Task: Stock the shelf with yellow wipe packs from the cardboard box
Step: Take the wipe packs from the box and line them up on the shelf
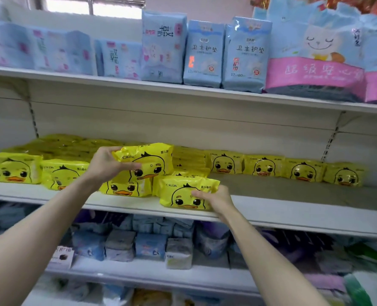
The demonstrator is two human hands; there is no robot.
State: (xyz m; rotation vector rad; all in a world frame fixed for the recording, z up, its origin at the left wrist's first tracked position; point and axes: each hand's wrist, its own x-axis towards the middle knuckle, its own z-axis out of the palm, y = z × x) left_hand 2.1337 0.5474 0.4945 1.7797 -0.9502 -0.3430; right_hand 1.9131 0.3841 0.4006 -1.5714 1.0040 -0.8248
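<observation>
My left hand (107,165) grips a raised wipe pack (153,156), my right hand (215,198) a second pack (181,193); I judge the shelf (293,195) stocked left, unfilled right front

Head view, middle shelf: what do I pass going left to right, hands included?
Far-left duck pack → second duck pack → left hand → raised pack it grips → low pack at the shelf edge → right hand holding it → four back-row packs.
</observation>
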